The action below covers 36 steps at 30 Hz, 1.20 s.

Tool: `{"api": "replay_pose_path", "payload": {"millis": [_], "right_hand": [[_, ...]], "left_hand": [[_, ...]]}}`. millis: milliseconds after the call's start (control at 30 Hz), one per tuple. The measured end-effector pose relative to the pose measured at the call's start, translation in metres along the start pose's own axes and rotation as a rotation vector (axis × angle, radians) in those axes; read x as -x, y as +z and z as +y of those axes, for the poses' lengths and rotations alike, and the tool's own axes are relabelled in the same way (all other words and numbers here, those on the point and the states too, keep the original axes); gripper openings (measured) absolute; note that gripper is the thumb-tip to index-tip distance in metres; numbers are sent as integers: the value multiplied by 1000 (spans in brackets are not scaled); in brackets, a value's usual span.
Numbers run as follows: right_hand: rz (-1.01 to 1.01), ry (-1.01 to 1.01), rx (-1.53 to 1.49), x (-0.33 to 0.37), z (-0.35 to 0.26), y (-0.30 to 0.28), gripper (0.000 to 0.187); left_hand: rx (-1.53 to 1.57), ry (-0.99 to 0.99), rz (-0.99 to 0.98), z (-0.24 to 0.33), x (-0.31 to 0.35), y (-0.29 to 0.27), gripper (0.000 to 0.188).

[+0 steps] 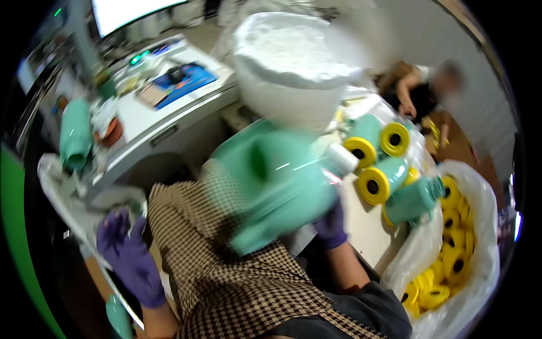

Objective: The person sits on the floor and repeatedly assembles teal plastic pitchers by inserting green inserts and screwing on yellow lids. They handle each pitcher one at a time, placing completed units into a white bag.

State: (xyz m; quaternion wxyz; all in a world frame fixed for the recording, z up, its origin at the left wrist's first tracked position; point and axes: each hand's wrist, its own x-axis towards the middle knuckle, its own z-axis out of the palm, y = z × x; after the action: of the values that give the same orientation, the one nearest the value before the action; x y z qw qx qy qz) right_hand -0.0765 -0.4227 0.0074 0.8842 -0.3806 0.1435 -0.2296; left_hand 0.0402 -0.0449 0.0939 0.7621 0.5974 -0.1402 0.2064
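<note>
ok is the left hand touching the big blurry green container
Apart. The head view shows a wide gap between the purple-gloved left hand and the blurry green container, with checkered cloth visible between them.

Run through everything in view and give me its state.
Left hand: open, appears empty
Right hand: partly hidden, grip unclear
Large teal container: motion-blurred, opening showing
Screen: lit
Drawer: looks shut
White lined bin: open-topped
Clear bag: open, filled with yellow rings
Yellow-ended teal bottles: lying on their sides
</note>
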Motion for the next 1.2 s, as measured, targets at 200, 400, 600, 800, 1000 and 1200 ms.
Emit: {"api": "replay_pose_path", "payload": {"millis": [200, 400, 600, 800, 1000, 1200], "right_hand": [[-186, -244, 290, -115, -229, -257, 42], [-40, -99, -742, -186, -287, -214, 75], [-131, -511, 1068, -116, -140, -83, 46], [-490, -542, 1565, -26, 110, 48, 20], [-389, -566, 1516, -47, 133, 51, 11], [-462, -483, 1613, -46, 125, 33, 16]], "left_hand": [[51, -351, 91, -96, -7, -122, 30], [-58, -581, 515, -212, 139, -324, 9], [-851, -782, 212, -328, 240, -331, 35], [-1312, -946, -410, -406, 212, -291, 48], [-1207, -1307, -592, -458, 195, -299, 41], [-1396, -1240, 35, -472, 124, -385, 50]]}}
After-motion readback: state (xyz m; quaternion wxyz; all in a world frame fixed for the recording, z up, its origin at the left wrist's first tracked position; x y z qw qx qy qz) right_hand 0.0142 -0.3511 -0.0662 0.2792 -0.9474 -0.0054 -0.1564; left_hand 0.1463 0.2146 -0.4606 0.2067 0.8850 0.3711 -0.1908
